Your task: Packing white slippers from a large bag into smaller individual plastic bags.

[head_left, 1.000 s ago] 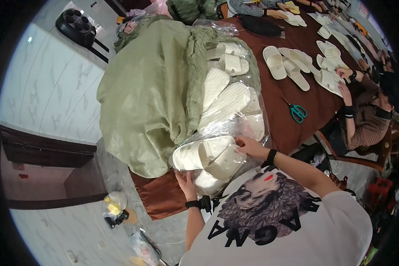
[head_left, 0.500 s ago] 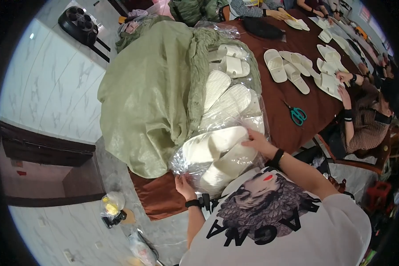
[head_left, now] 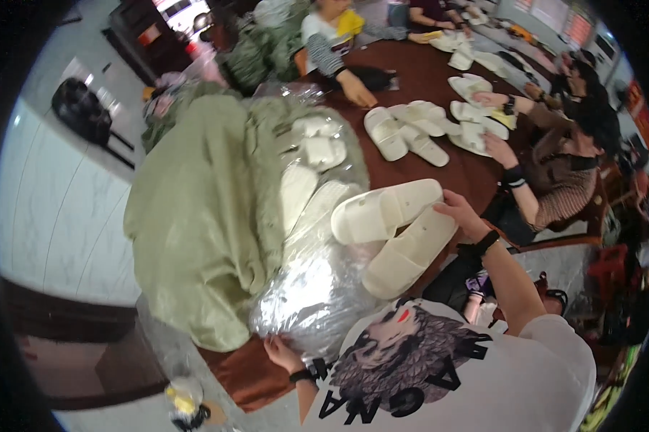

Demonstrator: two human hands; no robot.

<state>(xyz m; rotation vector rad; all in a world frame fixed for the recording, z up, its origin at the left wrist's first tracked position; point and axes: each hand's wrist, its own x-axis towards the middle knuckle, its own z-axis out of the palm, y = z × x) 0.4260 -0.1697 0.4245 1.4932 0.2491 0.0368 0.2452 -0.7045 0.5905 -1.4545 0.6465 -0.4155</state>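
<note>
Right hand (head_left: 463, 213) is curled around the heel ends of a pair of white slippers (head_left: 396, 234), fingers closed on them, so both slippers stick out to its left, lifted clear above the plastic. One slipper sits on top of the other, the upper one showing its open strap end, the lower one angling down toward the person's chest.

Left hand (head_left: 281, 353) is down low near the table edge, pinching the rim of a big clear plastic bag (head_left: 311, 299), fingers closed on the crinkly film. The bag lies just below and left of the held slippers, and more white slippers (head_left: 306, 191) show through it further up, away from the hands.

Left of the bag, touching it, there's a big green sack (head_left: 198, 216) bunched up over the brown table (head_left: 476, 173). Beyond the right hand, more loose slippers (head_left: 404, 133) lie on the table, and other people's hands are busy with them: a striped sleeve (head_left: 332, 61) at the far side, and a person in a dark top (head_left: 566, 169) just right of the right hand.
</note>
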